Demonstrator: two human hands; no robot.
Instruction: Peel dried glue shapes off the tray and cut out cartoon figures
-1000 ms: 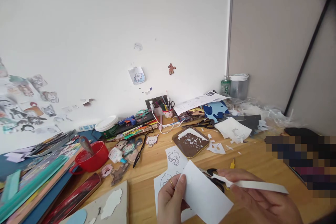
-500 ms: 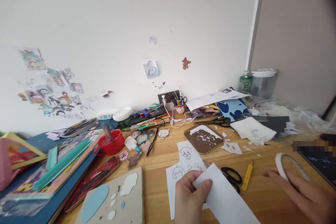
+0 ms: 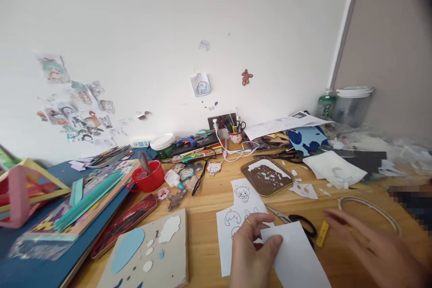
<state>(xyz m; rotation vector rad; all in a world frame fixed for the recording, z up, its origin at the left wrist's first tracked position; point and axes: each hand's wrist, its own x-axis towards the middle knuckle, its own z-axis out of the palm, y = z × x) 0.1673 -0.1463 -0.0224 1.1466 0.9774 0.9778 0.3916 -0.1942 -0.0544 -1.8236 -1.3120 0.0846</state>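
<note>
Between its thumb and fingers, my left hand (image 3: 254, 249) pinches the corner of a blank white sheet (image 3: 299, 258). Beneath and beside it lies a paper with line-drawn figures (image 3: 242, 193). My right hand (image 3: 371, 243), blurred, hovers at the right with its fingers apart and nothing in them. It partly covers a yellow cutter (image 3: 322, 234). A roll of tape (image 3: 371, 202) is just behind the right hand. Black-handled scissors (image 3: 306, 224) lie behind the white sheet, which hides part of them.
A brown tray with white patches (image 3: 266, 176) lies behind the drawings. At the left are a red mug (image 3: 151, 177), a grey board with paper shapes (image 3: 178, 252) and a long red box (image 3: 124, 225). Paper scraps (image 3: 303, 190) and plastic bags lie at the back right.
My right hand has let go of the tape roll, which now lies on the table, and has moved left towards the cutter. The view has turned slightly left.
</note>
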